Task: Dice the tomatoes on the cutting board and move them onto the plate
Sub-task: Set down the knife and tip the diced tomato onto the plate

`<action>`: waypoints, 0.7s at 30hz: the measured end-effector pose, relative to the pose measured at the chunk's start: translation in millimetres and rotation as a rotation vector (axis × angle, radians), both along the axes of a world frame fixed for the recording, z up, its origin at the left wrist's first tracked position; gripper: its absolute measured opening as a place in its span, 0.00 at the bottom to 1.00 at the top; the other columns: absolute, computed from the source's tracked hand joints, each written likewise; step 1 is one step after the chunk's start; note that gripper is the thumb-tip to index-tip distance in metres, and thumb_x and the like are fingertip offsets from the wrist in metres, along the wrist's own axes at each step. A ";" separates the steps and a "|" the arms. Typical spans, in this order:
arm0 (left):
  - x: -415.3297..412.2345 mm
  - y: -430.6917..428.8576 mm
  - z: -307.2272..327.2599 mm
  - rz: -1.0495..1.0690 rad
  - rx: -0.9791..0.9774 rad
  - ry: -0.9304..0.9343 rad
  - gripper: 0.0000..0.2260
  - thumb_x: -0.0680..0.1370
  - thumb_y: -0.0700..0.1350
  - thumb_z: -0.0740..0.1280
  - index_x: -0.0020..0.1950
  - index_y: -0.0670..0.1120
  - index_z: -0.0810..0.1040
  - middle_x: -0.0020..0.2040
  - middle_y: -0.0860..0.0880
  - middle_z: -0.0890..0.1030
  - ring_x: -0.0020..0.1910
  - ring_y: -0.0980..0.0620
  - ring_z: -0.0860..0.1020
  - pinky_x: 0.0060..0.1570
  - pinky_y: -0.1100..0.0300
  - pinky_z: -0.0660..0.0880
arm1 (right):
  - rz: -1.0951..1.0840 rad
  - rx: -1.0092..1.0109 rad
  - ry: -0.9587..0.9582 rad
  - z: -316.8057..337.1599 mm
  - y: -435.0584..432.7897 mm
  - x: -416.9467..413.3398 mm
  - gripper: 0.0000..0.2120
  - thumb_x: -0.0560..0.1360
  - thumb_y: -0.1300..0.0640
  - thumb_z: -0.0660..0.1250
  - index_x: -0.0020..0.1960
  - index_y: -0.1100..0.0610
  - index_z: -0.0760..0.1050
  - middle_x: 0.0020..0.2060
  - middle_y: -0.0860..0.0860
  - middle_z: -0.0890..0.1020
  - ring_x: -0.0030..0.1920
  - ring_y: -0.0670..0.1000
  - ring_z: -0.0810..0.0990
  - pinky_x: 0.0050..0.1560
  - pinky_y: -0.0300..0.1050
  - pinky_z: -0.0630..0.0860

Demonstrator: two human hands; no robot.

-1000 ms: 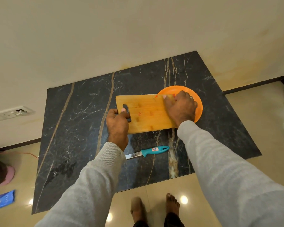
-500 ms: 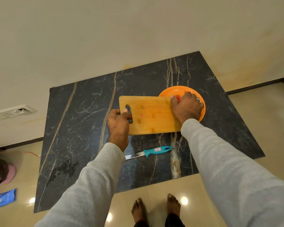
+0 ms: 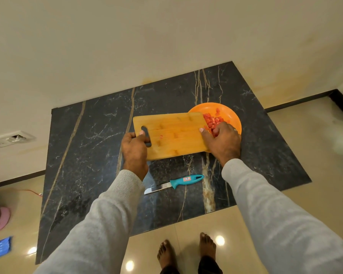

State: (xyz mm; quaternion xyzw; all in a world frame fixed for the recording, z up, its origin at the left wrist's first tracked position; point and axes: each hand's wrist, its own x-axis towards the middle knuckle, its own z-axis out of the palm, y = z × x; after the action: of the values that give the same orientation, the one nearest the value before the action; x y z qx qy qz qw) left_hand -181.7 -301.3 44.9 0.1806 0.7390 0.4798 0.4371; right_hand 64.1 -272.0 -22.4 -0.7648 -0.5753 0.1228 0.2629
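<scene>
A wooden cutting board [image 3: 172, 133] is held with its right end over the orange plate [image 3: 233, 117]. My left hand [image 3: 134, 148] grips the board at its handle hole. My right hand [image 3: 222, 142] rests at the board's right edge, fingers curled against diced tomato pieces [image 3: 212, 120] that lie in the plate. One small red bit [image 3: 161, 136] stays on the board. Part of the plate is hidden under the board and my right hand.
A teal-handled knife [image 3: 178, 182] lies on the black marble table [image 3: 87, 155] near its front edge, blade pointing left. A wall runs behind the table, with a socket panel [image 3: 8, 139] on the left. My bare feet [image 3: 186, 252] stand on the tiled floor.
My right hand has swept rightward across the board, and the diced tomato now lies in the plate. The left hand has kept its hold on the board's handle.
</scene>
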 end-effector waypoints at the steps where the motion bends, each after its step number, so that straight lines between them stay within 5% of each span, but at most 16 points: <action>1: -1.4 -0.8 -1.5 -0.002 0.001 -0.001 0.04 0.85 0.46 0.65 0.55 0.47 0.77 0.51 0.47 0.84 0.53 0.44 0.84 0.57 0.40 0.82 | -0.019 -0.010 -0.008 -0.2 1.5 2.7 0.25 0.72 0.27 0.61 0.44 0.50 0.71 0.40 0.49 0.77 0.43 0.54 0.76 0.52 0.56 0.77; 6: -8.8 -5.7 -9.4 0.009 0.017 -0.025 0.04 0.84 0.45 0.66 0.50 0.49 0.76 0.47 0.48 0.85 0.48 0.45 0.83 0.53 0.42 0.83 | -0.099 -0.101 -0.093 -1.6 12.4 8.0 0.27 0.74 0.29 0.60 0.51 0.54 0.75 0.46 0.54 0.81 0.47 0.58 0.79 0.54 0.60 0.77; 15: -16.0 -8.4 -13.1 0.000 0.000 -0.036 0.03 0.85 0.46 0.65 0.55 0.49 0.78 0.55 0.46 0.85 0.54 0.43 0.84 0.55 0.38 0.82 | 0.040 -0.009 -0.068 -0.4 7.1 -10.3 0.27 0.74 0.27 0.58 0.44 0.51 0.71 0.40 0.49 0.77 0.42 0.54 0.76 0.51 0.55 0.74; 21: -25.5 -10.1 -16.7 0.011 -0.003 -0.034 0.03 0.85 0.45 0.65 0.52 0.50 0.78 0.54 0.45 0.86 0.54 0.41 0.85 0.53 0.38 0.83 | -0.060 -0.058 -0.140 -1.7 9.7 0.8 0.22 0.78 0.35 0.60 0.50 0.55 0.75 0.45 0.54 0.81 0.46 0.57 0.79 0.53 0.56 0.76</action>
State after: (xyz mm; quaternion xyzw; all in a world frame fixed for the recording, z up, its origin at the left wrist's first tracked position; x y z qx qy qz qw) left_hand -207.2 -311.4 28.2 0.1678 0.7332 0.4839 0.4473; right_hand 64.9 -262.3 -24.1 -0.7958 -0.5651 0.0778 0.2032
